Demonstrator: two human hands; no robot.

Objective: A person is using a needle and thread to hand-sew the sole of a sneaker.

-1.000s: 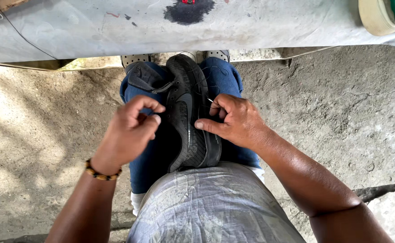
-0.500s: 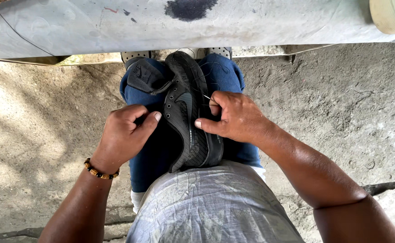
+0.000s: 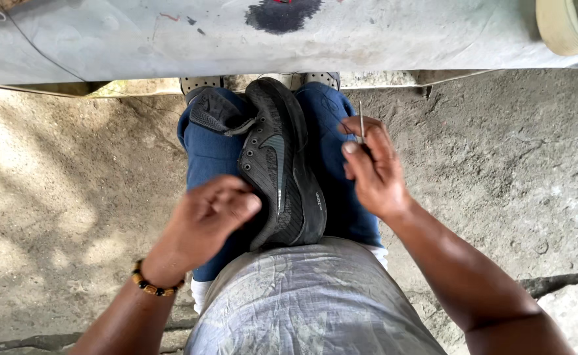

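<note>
A black sports shoe lies on its side between my knees, on my blue trousers. My left hand, with a beaded bracelet at the wrist, rests curled against the shoe's heel end and holds it steady. My right hand is lifted just right of the shoe and pinches a thin metal needle that points upward. No thread is visible from the needle.
A grey worktable edge with a dark stain runs across the top. A roll of tape sits at its right end. Rough concrete floor lies on both sides of my legs; my shoe tips show under the table.
My right hand has pulled away from the shoe to the right, with the needle now visible. My left hand has slid down from the shoe's middle towards its heel.
</note>
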